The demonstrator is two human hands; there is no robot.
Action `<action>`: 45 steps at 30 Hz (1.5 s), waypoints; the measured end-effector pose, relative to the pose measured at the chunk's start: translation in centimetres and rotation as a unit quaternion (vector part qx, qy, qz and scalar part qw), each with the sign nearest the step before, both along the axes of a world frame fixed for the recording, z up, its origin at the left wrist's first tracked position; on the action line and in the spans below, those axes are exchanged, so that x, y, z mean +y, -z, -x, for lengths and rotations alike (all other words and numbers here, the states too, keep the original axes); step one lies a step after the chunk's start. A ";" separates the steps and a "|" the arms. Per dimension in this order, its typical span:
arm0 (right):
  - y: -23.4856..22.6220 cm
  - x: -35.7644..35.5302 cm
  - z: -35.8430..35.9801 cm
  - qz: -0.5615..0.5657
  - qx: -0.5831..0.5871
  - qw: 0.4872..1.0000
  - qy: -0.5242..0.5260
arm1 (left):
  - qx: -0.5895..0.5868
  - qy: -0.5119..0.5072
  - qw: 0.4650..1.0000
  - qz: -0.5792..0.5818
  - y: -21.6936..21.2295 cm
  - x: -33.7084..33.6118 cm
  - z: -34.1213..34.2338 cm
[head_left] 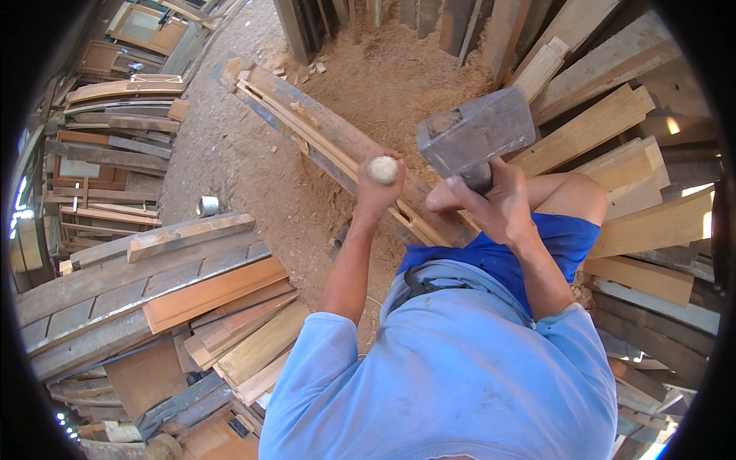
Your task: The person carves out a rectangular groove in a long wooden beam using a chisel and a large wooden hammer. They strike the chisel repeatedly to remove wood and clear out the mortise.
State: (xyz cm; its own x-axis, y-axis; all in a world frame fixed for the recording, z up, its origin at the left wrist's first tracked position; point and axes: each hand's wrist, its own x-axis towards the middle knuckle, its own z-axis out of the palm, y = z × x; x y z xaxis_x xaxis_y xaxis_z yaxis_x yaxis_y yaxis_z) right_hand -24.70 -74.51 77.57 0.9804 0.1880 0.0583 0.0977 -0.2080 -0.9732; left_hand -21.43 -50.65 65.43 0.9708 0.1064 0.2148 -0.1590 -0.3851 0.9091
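Head view: L hand (374,195) clenched round a pale round-ended tool (383,169) (lower end hidden) by the slotted wood strip (307,136), which lies diag. along a wider plank (314,107); R hand (502,205) grips a dark blocky mallet (487,132).

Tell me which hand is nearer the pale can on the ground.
Left. The left hand is right of the pale can, gripping a round-ended handle; the right hand, holding the mallet, is farther right.
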 end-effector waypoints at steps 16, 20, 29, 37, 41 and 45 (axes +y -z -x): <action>4.4 3.8 -2.1 0.233 -0.197 0.942 -0.142 | -0.167 0.098 0.957 -0.216 -0.2 1.1 3.8; 6.9 4.1 -2.2 0.417 -0.113 0.883 -0.186 | -0.105 0.020 0.980 -0.169 2.0 -0.4 5.8; 1.3 4.8 -1.4 -0.107 -0.101 0.986 -0.076 | 0.074 0.077 0.994 -0.031 2.4 1.3 5.1; 3.8 3.7 -3.0 0.344 -0.020 0.916 -0.204 | -0.024 0.005 0.998 -0.059 3.2 0.7 5.2; 3.4 3.3 -1.7 0.176 0.010 0.973 -0.147 | 0.102 -0.117 0.964 0.214 3.9 2.4 1.9; 0.3 3.6 -1.4 -0.044 0.035 0.989 -0.133 | 0.012 -0.126 0.977 0.172 3.6 2.8 1.6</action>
